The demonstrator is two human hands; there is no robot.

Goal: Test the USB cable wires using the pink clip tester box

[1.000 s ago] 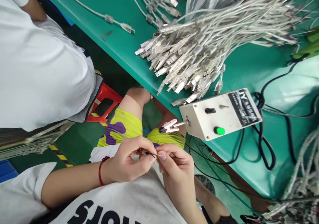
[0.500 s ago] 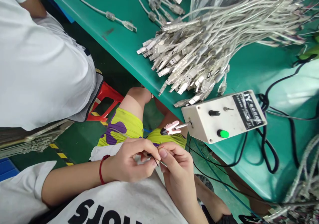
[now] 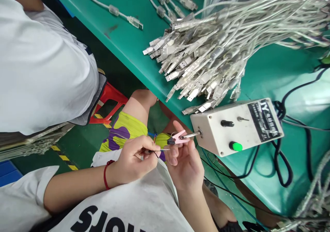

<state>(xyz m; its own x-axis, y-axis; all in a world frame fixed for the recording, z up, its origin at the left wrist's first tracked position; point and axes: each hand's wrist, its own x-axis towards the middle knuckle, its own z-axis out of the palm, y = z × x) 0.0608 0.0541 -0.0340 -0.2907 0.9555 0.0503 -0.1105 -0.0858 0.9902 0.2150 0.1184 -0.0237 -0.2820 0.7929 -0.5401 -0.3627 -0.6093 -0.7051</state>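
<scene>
My left hand [image 3: 139, 161], with a red cord round its wrist, pinches thin wires [image 3: 161, 150] between thumb and fingertips. Black, bluish and pale strands show, their ends pointing right. My right hand [image 3: 184, 158] has its fingers apart around a small pink clip [image 3: 178, 138] with a dark tip. Whether a finger touches that clip I cannot tell. The clip sits on a metal shaft [image 3: 192, 134] coming out of a white control box [image 3: 213, 130], which carries a black knob, a toggle switch and a green button [image 3: 235, 146].
A big pile of clear-grey USB cables [image 3: 206, 60] covers the green table [image 3: 123, 50] behind the box. One cable [image 3: 113, 10] lies apart at upper left. Black cords [image 3: 283, 177] loop at right. On the left a person in white [image 3: 46, 70] sits by a red stool [image 3: 109, 99].
My right hand has let go of the wires and opened, moving up and right to the pink clip. The left hand keeps its pinch, slightly further left. The view has shifted a little.
</scene>
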